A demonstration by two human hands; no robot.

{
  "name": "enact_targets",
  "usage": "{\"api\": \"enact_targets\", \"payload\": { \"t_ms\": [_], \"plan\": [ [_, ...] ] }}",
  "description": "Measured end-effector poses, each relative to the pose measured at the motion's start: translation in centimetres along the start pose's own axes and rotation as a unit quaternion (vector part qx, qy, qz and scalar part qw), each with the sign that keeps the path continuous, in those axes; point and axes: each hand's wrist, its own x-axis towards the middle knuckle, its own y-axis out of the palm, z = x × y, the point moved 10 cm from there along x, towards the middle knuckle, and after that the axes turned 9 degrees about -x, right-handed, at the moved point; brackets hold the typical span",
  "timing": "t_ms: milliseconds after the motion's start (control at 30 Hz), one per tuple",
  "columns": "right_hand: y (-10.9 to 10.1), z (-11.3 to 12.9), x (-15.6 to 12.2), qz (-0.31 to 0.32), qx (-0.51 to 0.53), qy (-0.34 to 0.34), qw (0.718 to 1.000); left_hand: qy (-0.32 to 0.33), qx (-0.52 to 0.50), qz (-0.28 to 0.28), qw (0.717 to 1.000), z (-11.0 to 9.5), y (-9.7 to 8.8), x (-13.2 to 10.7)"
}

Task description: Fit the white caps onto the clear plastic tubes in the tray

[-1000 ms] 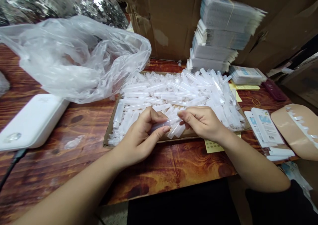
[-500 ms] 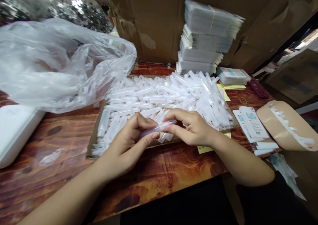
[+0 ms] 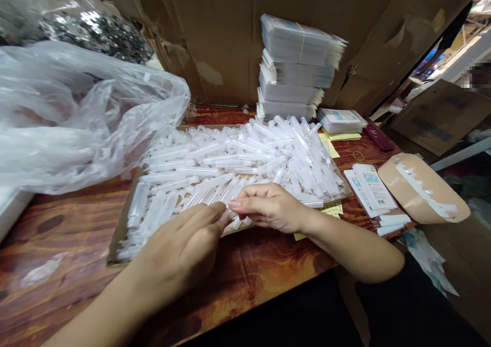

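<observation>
My two hands meet over the near edge of a shallow cardboard tray (image 3: pixel 126 219) heaped with translucent white plastic tubes (image 3: pixel 230 158). My left hand (image 3: pixel 184 245) is closed, back of the hand up, around a plastic tube that its fingers mostly hide. A small clear bit shows between the fingertips of both hands. My right hand (image 3: pixel 268 206) pinches at that end with thumb and forefinger, the other fingers curled under. What exactly the right fingertips grip is too small to make out.
A crumpled clear plastic bag (image 3: pixel 88 117) lies left of the tray. Banded stacks of flat packets (image 3: pixel 299 66) rise behind it. To the right are printed packets (image 3: pixel 372 188), a dark red object (image 3: pixel 379 136) and a beige container (image 3: pixel 422 188). A white box (image 3: pixel 11 209) sits far left.
My left hand has turned knuckles up, hiding the tube that showed between both hands before. My right fingers now pinch close against the left fingertips. The view has shifted somewhat to the right.
</observation>
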Motion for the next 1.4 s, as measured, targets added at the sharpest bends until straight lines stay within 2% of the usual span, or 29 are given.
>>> {"api": "enact_targets", "payload": {
  "t_ms": [67,100,167,233,267,300,367,433,500,533,600,667,767,867,933,1000,1067,1133,1233,1400],
  "plan": [
    [0.7,-0.6,0.0,0.032,0.046,0.055,0.997,0.115,0.086,0.012,0.99,-2.4,0.6,0.0],
    [0.6,-0.5,-0.2,0.036,0.038,0.061,0.997,0.146,0.113,0.016,0.983,-3.1,1.0,-0.1],
    [-0.6,0.7,-0.6,0.009,-0.039,0.028,0.999,0.146,0.117,0.02,0.982,-3.1,1.3,0.3],
    [-3.1,2.9,-1.4,-0.062,-0.165,-0.043,0.983,0.095,0.104,-0.005,0.99,-1.9,0.5,0.9],
    [-4.7,4.2,-2.0,-0.113,-0.232,-0.078,0.963,0.058,0.106,-0.028,0.992,-0.9,-0.4,1.2],
    [-6.5,5.3,-2.8,-0.168,-0.295,-0.107,0.935,0.013,0.117,-0.05,0.992,0.2,-1.5,1.4],
    [-9.9,6.9,-4.3,-0.279,-0.407,-0.138,0.859,-0.089,0.154,-0.063,0.982,2.8,-3.7,1.6],
    [-12.8,7.3,-5.1,-0.356,-0.496,-0.13,0.781,-0.19,0.191,-0.03,0.962,5.3,-5.4,1.5],
    [-14.8,6.4,-5.0,-0.383,-0.56,-0.091,0.728,-0.267,0.214,-0.006,0.939,7.0,-7.1,1.2],
    [-15.4,5.8,-4.7,-0.384,-0.584,-0.074,0.712,-0.303,0.215,0.005,0.928,7.7,-7.8,0.9],
    [-15.9,4.7,-4.1,-0.375,-0.615,-0.051,0.692,-0.366,0.201,0.027,0.908,8.8,-8.6,0.2],
    [-15.9,4.1,-3.9,-0.372,-0.627,-0.041,0.684,-0.4,0.178,0.05,0.898,9.4,-8.9,-0.5],
    [-14.6,5.2,-4.5,-0.39,-0.622,-0.071,0.676,-0.402,0.149,0.072,0.901,9.5,-9.0,-0.9],
    [-10.8,7.3,-4.6,-0.359,-0.611,-0.172,0.684,-0.412,0.151,0.098,0.893,10.0,-8.9,-1.4],
    [-6.8,8.0,-3.5,-0.273,-0.606,-0.24,0.707,-0.421,0.185,0.11,0.881,10.2,-8.6,-1.6],
    [-2.3,7.7,-2.0,-0.16,-0.607,-0.284,0.725,-0.421,0.239,0.12,0.867,10.0,-7.9,-1.6],
    [1.6,6.7,-0.5,-0.064,-0.621,-0.3,0.721,-0.422,0.291,0.144,0.847,9.6,-6.9,-1.6],
    [4.7,5.2,1.1,0.019,-0.629,-0.293,0.72,-0.431,0.319,0.168,0.828,9.1,-5.8,-1.8],
    [7.0,3.2,3.1,0.079,-0.634,-0.256,0.725,-0.442,0.333,0.18,0.813,8.5,-4.7,-1.9],
    [7.6,1.7,4.0,0.083,-0.657,-0.218,0.717,-0.414,0.37,0.185,0.811,8.1,-3.8,-1.9]
  ]
}}
